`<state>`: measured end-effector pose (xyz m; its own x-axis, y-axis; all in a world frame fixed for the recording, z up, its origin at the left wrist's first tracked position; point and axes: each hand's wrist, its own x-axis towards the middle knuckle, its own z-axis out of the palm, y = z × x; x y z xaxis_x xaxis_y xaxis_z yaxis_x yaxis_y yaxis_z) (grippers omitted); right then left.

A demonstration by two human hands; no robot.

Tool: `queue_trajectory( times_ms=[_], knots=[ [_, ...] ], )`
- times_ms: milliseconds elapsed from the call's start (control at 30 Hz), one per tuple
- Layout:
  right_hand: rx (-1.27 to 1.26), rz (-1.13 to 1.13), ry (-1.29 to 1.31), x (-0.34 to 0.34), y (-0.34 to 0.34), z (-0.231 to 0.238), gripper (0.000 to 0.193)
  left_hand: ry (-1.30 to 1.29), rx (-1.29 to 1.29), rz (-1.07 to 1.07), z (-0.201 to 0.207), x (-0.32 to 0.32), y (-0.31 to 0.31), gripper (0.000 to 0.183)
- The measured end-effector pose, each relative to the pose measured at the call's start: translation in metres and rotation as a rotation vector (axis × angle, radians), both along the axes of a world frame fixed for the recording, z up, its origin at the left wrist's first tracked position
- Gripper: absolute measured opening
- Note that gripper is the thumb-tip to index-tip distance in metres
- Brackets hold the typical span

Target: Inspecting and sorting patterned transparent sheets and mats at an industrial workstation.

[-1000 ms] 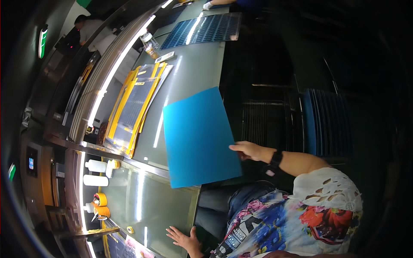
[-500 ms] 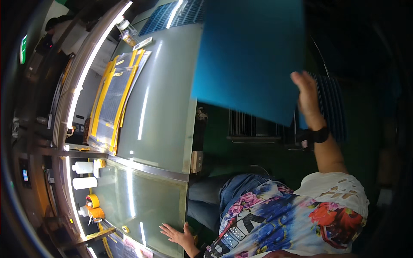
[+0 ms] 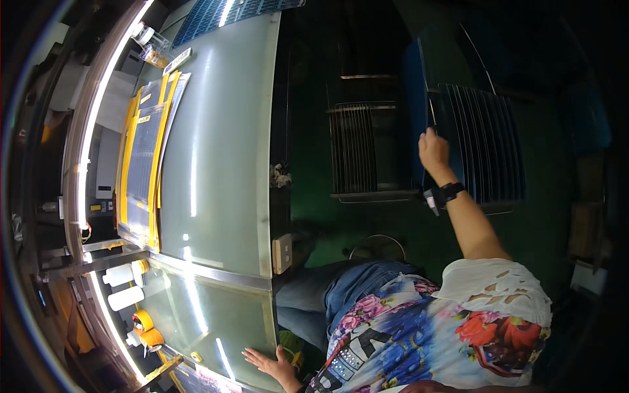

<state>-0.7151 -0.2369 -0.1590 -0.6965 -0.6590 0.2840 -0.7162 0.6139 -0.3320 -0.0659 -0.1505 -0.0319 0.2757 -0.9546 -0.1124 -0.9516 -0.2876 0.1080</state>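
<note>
My right hand [image 3: 434, 150] is closed on the near edge of a thin blue panel [image 3: 415, 108], seen almost edge-on, beside a rack of upright panels [image 3: 488, 144]. A dark band circles that wrist. Several panels stand in the rack with narrow gaps between them; whether the held panel is seated in a slot cannot be told. At the bottom of the view, my left hand [image 3: 270, 367] rests on the edge of the glass-like tabletop [image 3: 226, 308], its fingers spread and holding nothing.
Left of the held panel stands another slotted rack [image 3: 354, 147]. Yellow-taped sheets [image 3: 147, 154] lie on the long table, with white bottles [image 3: 124, 298] and tape rolls [image 3: 151, 337] along its far side. A patterned blue sheet [image 3: 229, 19] lies at the top. A bright tube light [image 3: 108, 92] runs alongside.
The blue panel has turned from broad face to nearly edge-on and moved right and down to the rack. My right hand moved with it; my left hand stays on the table edge.
</note>
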Motion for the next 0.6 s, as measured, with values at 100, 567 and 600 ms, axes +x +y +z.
queue_trajectory(
  times_ms=[100, 567, 600],
  knots=[
    [0.036, -0.003, -0.097, 0.019, 0.004, -0.043, 0.019, 0.019, -0.018, -0.043, 0.002, 0.005, 0.001, 0.101],
    [0.162, -0.018, -0.308, 0.059, -0.001, -0.116, 0.016, 0.052, 0.071, -0.01, 0.022, -0.001, 0.004, 0.085],
    [0.172, -0.007, -0.327, 0.06, -0.001, -0.118, 0.016, 0.054, 0.08, 0.001, 0.022, -0.001, 0.003, 0.086]
  ],
)
